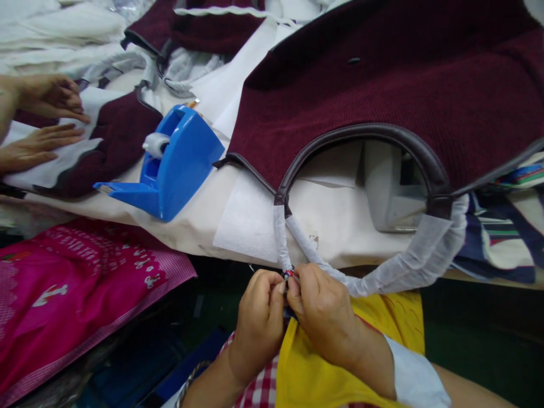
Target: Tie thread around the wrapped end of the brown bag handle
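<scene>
A maroon knit bag (382,79) lies on the table with a dark brown handle (365,133) arching off its edge. The handle's lower part is wound in white foam wrap (408,263), which hangs past the table's front edge. My left hand (259,320) and my right hand (327,317) meet at the bottom of that wrap, fingertips pinched together on a small red and blue item (289,274) at the wrap's end. What the item is cannot be made out.
A blue tape dispenser (170,164) sits on the table left of the bag. Another person's hands (42,122) press on a maroon and white piece at far left. Pink fabric (76,289) lies at lower left. More maroon bags and white wrap fill the back.
</scene>
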Available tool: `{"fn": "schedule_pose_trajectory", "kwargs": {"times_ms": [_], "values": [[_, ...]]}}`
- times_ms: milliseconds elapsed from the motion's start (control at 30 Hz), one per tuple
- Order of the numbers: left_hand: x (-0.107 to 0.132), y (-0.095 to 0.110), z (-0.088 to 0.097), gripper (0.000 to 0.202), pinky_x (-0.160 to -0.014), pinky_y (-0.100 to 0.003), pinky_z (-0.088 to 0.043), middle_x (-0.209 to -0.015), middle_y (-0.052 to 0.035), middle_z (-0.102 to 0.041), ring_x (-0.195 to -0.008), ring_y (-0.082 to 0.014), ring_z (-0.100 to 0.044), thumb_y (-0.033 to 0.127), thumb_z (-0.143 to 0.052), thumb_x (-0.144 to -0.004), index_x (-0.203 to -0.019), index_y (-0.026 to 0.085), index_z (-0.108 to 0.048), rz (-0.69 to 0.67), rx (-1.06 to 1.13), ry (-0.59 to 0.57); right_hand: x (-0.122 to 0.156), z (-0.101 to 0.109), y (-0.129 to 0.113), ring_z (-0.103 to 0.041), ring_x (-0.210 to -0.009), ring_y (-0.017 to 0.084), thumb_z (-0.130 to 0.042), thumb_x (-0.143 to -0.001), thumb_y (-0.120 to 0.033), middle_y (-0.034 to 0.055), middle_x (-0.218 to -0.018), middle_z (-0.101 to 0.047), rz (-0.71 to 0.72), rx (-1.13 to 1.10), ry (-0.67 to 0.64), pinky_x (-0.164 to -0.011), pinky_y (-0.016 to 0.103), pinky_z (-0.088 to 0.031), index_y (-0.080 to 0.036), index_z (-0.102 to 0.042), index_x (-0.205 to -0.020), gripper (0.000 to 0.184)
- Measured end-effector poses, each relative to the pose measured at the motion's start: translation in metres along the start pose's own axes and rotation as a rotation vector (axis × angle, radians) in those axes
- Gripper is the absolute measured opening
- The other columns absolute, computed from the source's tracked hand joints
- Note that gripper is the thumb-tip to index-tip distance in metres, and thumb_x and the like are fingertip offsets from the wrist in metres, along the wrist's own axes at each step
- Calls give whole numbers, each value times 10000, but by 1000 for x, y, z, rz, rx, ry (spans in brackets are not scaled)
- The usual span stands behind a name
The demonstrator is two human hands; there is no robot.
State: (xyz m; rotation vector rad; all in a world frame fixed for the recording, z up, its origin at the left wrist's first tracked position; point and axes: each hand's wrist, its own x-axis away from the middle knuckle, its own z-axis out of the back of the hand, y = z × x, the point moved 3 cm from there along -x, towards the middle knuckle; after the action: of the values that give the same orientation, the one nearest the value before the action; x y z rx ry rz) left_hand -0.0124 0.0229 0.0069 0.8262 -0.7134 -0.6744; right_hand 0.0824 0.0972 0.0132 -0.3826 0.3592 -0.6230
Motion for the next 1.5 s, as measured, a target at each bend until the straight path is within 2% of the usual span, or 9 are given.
{"fn": "schedule_pose_trajectory", "kwargs": {"times_ms": [133, 267, 367, 500, 600, 667, 833, 1233, 1500], "values": [[0, 0, -6, 153, -412, -195, -294, -525, 62, -422, -449, -77, -416, 336, -520, -753, -722, 194, -469, 535, 570, -163, 1, -1, -1, -462, -599, 174, -392, -903, -182, 10, -674, -465, 15, 29, -9, -535, 299, -290, -188, -469, -774, 150], [2, 6, -8, 193, -416, -163, -299, -455, 92, -330, -402, -49, -388, 310, -583, -700, -675, 175, -447, 695, 843, -202, 1, -2, -3, -464, -610, 175, -407, -891, -166, 17, -684, -472, 49, 15, -34, -543, 298, -296, -179, -483, -782, 133], [2, 2, -6, 163, -426, -185, -317, -501, 72, -385, -436, -70, -419, 329, -527, -748, -710, 186, -458, 595, 653, -163, 0, -1, -3, -472, -603, 176, -409, -892, -174, 18, -682, -482, 40, 26, -27, -539, 300, -299, -176, -495, -782, 140], [-2, 1, 7, 130, -604, -264, -413, -719, -15, -526, -666, -133, -511, 268, -433, -813, -752, 190, -516, 17, -7, -29, -2, 1, 0, -496, -603, 176, -415, -891, -187, 16, -681, -500, 9, 7, -24, -535, 303, -306, -172, -515, -780, 150], [-3, 4, 11, 142, -682, -299, -422, -776, -46, -546, -738, -156, -514, 222, -410, -816, -768, 184, -538, -307, -213, -46, -3, 3, 2, -517, -615, 171, -423, -881, -182, 16, -681, -517, -21, -77, -27, -548, 297, -326, -162, -529, -793, 139], [-7, 3, 13, 137, -633, -275, -423, -715, -25, -538, -676, -140, -515, 248, -417, -820, -771, 185, -529, -194, -94, -104, -5, 5, 4, -525, -619, 167, -433, -875, -190, 15, -685, -527, -36, -145, -32, -559, 293, -339, -159, -533, -802, 128], [-8, 5, 9, 143, -474, -180, -349, -493, 72, -417, -471, -69, -445, 316, -498, -793, -751, 179, -500, 402, 408, -178, -9, 8, 8, -530, -626, 149, -451, -866, -207, 0, -698, -543, -91, -281, -53, -572, 279, -353, -165, -532, -826, 100], [0, 4, 13, 113, -652, -216, -442, -834, 1, -566, -702, -98, -545, 278, -519, -796, -879, 215, -562, 90, 30, -11, -4, 6, 10, -520, -629, 127, -467, -864, -218, -13, -693, -545, -161, -323, -36, -590, 269, -367, -170, -542, -844, 91], [3, 10, 6, 162, -718, -257, -447, -825, -19, -557, -747, -123, -548, 294, -424, -848, -797, 222, -560, -43, -59, -37, -2, 6, 8, -551, -607, 151, -428, -885, -223, 10, -694, -556, -63, -209, -4, -554, 286, -437, -172, -549, -868, 132]]}}
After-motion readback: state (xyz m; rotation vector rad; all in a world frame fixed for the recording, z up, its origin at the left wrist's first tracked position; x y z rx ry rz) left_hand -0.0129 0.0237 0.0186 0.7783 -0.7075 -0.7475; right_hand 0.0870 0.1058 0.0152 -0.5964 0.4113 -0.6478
